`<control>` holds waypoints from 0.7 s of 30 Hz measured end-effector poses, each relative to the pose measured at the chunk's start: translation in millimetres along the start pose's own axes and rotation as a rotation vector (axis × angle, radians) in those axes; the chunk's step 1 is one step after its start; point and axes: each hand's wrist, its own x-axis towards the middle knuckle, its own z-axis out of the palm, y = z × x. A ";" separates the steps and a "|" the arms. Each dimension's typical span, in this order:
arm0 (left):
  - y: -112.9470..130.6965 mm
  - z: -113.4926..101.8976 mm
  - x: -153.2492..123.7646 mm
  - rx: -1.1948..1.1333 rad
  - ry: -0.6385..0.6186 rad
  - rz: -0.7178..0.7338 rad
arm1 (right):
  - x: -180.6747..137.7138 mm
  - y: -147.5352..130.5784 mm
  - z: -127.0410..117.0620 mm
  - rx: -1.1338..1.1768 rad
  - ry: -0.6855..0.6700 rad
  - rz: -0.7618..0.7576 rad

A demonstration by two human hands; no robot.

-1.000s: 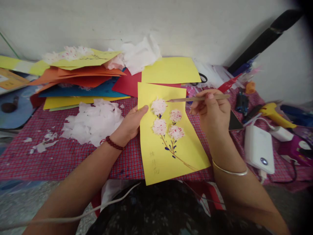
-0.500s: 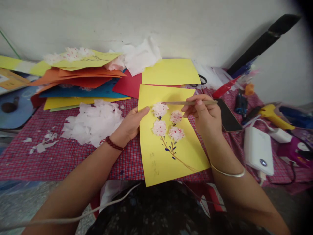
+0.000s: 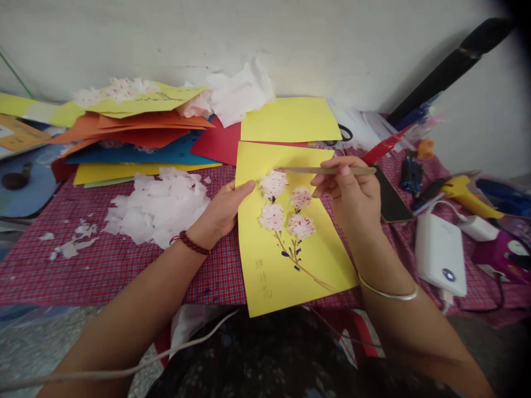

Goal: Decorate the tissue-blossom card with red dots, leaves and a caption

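Observation:
My left hand (image 3: 226, 210) grips the left edge of a yellow sheet of paper (image 3: 286, 293), thumb on top and fingers underneath. Painted on the sheet are brown stems with dark blue leaves, topped by several puffy white paper blossoms (image 3: 301, 226) flecked with red; handwritten characters stand at its lower left. Pinched in my right hand (image 3: 348, 188) is a slim wooden stick (image 3: 307, 170), held nearly level. Its left tip is at the top of the upper left blossom (image 3: 273, 183); whether it touches is hard to tell.
A heap of torn white tissue (image 3: 160, 207) lies left on the checked tablecloth (image 3: 136, 276). Behind it are stacked coloured sheets (image 3: 136, 128) and another yellow sheet (image 3: 290, 119). To the right are a dark phone (image 3: 394, 202), a white power bank (image 3: 440, 253) and a yellow-handled tool (image 3: 470, 196).
My right hand and the stick have shifted slightly right and up, the tip moving to the upper left blossom's top edge. My left hand still holds the sheet in nearly the same place.

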 end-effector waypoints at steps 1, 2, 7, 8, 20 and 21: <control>-0.2 0.1 -0.1 0.003 0.000 -0.001 | 0.1 1.1 -0.4 -0.022 -0.015 0.008; -0.4 0.1 -0.1 0.005 0.000 0.000 | 0.2 2.1 -0.8 -0.037 -0.025 0.015; 0.1 0.7 0.1 0.006 -0.010 0.001 | 0.6 3.1 -0.7 -0.021 -0.033 0.026; 0.3 0.8 0.1 0.006 -0.010 0.002 | 0.5 2.8 -0.1 -0.006 -0.033 0.025; 0.6 -1.7 0.6 -0.009 -0.025 0.017 | 6.8 15.8 -1.7 -0.026 0.037 0.101; 0.6 -1.5 0.6 -0.014 -0.024 0.018 | 7.2 15.9 -2.5 -0.040 0.033 0.088</control>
